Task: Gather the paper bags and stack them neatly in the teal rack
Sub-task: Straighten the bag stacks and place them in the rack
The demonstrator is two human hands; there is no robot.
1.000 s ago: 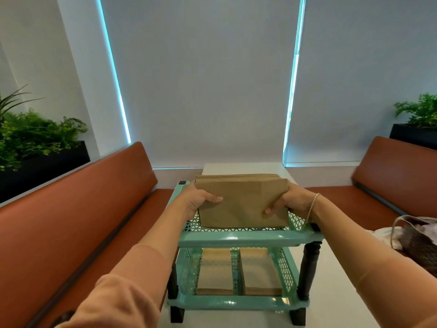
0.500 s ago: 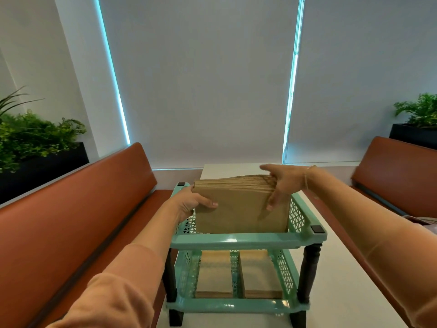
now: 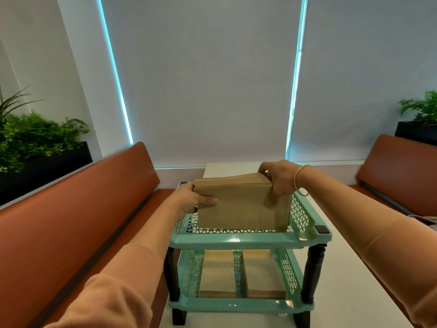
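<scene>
A two-tier teal rack with dark turned legs is being shown standing on a white tabletop that runs away from the viewer toward the far wall. A thick stack of brown paper bags is being held upright on edge in the rack's top tray, its lower edge hidden behind the perforated front wall. The stack's left end is being gripped by the left hand, thumb across the front face and fingers behind. The upper right corner is being pinched by the right hand, fingers curled over the top edges of the bags; a thin bracelet is being worn on that wrist. Both forearms are being covered by peach-coloured sleeves.

In the lower tray, two flat stacks of paper bags are lying side by side, a left stack and a right stack, separated by a teal divider strip.

The table is being flanked by rust-brown upholstered benches: a left bench and a right bench. Behind each backrest, green foliage is being displayed in dark planters, a left planter and a right planter. The far wall is being covered by pale grey roller blinds, with bright cyan daylight showing in the narrow gaps between them. At the right edge, a small object is being glimpsed on the bench, possibly a bag, though too little is visible to tell.
</scene>
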